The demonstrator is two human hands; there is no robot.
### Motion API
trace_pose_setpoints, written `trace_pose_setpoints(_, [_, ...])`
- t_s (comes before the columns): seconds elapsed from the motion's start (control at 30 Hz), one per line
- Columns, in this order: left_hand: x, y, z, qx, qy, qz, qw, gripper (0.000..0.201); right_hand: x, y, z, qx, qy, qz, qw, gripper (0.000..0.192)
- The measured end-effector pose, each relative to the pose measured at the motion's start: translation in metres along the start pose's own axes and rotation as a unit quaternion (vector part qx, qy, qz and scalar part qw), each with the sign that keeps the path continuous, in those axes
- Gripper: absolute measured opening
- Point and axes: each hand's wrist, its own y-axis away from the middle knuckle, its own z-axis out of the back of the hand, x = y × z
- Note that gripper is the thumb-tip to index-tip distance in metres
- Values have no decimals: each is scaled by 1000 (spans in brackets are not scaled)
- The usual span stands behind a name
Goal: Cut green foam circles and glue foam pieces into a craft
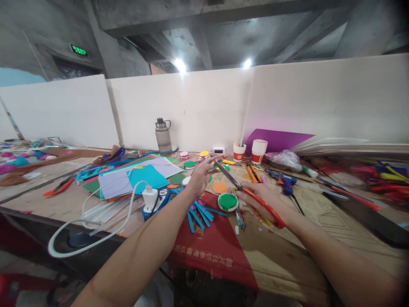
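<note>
My right hand [258, 197] grips a pair of scissors [267, 205] by its red handles, and the blades point away to the upper left. The blade tips reach the fingers of my left hand [200, 177], which are closed together in a pinch. Whatever lies between those fingers is too small and blurred to name. Under the scissors lies a round lid-like piece with a green top [228, 202]. An orange paper disc [220, 187] sits just behind it. Blue paper strips [198, 215] fan out below my left wrist.
Coloured paper sheets [150, 177] and a blue power strip [155, 204] with a white cable lie left. A water bottle [163, 137] and paper cups [259, 151] stand at the back. A blue glue gun [286, 183] and an orange utility knife [253, 173] lie right.
</note>
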Motion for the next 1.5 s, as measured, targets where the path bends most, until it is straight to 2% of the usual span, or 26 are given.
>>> trace_pose_setpoints(0.6, [2,-1,1,3,4,9,1000,41,6,2,0,-10,-23,5,1000,30])
trace_pose_setpoints(0.93, [0,0,0,4,1,12,1000,41,10,3,-1,-16,-32,-27,999,31])
trace_pose_setpoints(1.27, [-2,1,0,4,-17,8,1000,41,7,2,-1,-13,-46,-28,998,31])
trace_pose_setpoints(1.5, [-1,0,0,3,-12,7,1000,41,0,1,0,-36,7,0,999,27])
